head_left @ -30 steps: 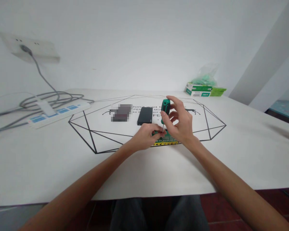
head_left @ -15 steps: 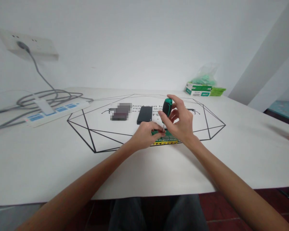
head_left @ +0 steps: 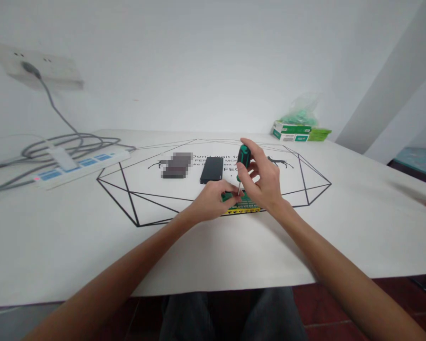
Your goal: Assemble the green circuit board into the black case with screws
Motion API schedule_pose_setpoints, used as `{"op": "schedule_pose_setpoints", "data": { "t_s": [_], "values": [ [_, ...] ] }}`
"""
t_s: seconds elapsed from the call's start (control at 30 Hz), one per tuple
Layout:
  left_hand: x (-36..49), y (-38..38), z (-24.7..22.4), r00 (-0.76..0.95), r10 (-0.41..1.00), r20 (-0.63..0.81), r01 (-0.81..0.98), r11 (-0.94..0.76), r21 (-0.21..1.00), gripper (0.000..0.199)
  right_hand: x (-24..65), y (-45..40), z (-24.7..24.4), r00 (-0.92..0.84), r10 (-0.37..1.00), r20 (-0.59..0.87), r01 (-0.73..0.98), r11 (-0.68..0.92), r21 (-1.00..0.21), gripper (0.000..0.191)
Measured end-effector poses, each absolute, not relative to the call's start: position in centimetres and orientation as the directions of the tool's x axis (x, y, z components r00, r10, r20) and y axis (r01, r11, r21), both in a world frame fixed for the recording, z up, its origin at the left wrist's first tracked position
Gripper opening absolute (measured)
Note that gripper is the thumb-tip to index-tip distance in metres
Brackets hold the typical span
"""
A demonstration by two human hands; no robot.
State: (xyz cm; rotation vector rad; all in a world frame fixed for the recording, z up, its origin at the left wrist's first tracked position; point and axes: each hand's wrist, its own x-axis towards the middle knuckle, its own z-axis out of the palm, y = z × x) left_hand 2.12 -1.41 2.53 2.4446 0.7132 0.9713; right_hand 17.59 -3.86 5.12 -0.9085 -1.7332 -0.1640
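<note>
A green circuit board (head_left: 248, 201) with a row of yellow ports along its near edge lies on the white table. My right hand (head_left: 262, 177) is closed round the green and black handle of a screwdriver (head_left: 244, 156), which stands nearly upright with its shaft pointing down to the board. Thumb and fingers of my left hand (head_left: 213, 201) pinch around the lower shaft, close above the board. The screwdriver's tip is hidden by those fingers. Just behind my left hand lies a black flat case (head_left: 212, 169).
A pixelated dark object (head_left: 177, 166) lies left of the black case. Far left are a white power strip (head_left: 85, 166) and coiled grey cables (head_left: 62, 142). Green and white boxes (head_left: 291, 131) with a plastic bag (head_left: 301, 113) stand at the back right.
The screwdriver handle now tilts less and stands more upright. The fingers of my right hand have shifted slightly left around it. My left hand has barely moved.
</note>
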Motion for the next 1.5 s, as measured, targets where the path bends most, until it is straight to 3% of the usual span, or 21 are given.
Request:
{"op": "schedule_pose_setpoints", "data": {
  "t_s": [0.17,0.4,0.7,0.93,1.1,1.2,1.37,1.5],
  "values": [
    [2.0,-1.3,2.3,0.593,0.576,0.563,0.271,-0.801,0.534,0.009,17.4,-3.8,5.2,-0.006,0.482,0.876,0.667,0.655,-0.356,0.056],
    [2.0,-1.5,2.6,0.6,0.62,0.505,0.261,-0.749,0.609,0.011,17.7,-4.1,5.3,-0.105,0.49,0.865,0.664,0.682,-0.306,0.049],
    [2.1,-1.6,3.0,0.636,0.635,0.438,0.293,-0.724,0.624,0.017,17.9,-3.9,5.2,-0.101,0.58,0.808,0.624,0.67,-0.403,0.052],
    [1.7,-1.6,3.0,0.645,0.546,0.534,0.301,-0.824,0.48,0.017,17.8,-3.4,5.3,-0.025,0.566,0.824,0.694,0.603,-0.393,0.048],
    [0.7,-1.1,3.2,0.704,0.54,0.462,0.394,-0.838,0.379,0.063,19.4,-2.4,5.4,0.258,0.545,0.797,0.62,0.539,-0.57,0.051],
    [0.6,-0.9,3.0,0.752,0.534,0.385,0.447,-0.844,0.297,0.075,21.7,-1.1,5.5,0.42,0.516,0.746,0.56,0.5,-0.661,0.053],
    [0.9,-1.1,2.4,0.78,0.572,0.252,0.531,-0.819,0.217,0.071,24.7,0.6,4.7,0.473,0.533,0.701,0.585,0.405,-0.703,0.055],
    [0.9,-1.0,2.1,0.775,0.575,0.262,0.54,-0.818,0.197,0.056,25.6,1.2,4.0,0.435,0.572,0.696,0.659,0.324,-0.678,0.057]
  ]
}}
